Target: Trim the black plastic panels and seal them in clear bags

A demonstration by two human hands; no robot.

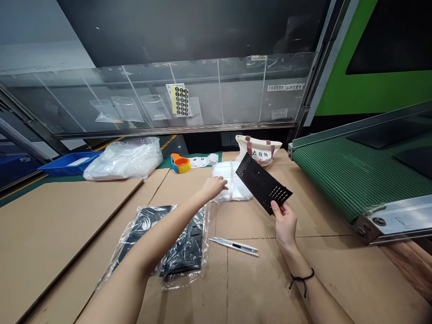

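My right hand (285,220) grips the near corner of a flat black perforated plate (261,182), held tilted above the cardboard-covered table (67,216). My left hand (216,185) reaches forward and rests its fingers on a stack of clear plastic bags (236,182) banded together; the fingers look curled on the top bag. Under my left forearm lie black plates sealed in clear bags (184,245).
A box cutter (234,245) lies near the table's front. Behind are a tape dispenser (180,163), a white tote bag (258,150), a big bundle of plastic (124,158) and a blue bin (67,163). A green conveyor belt (351,175) runs on the right.
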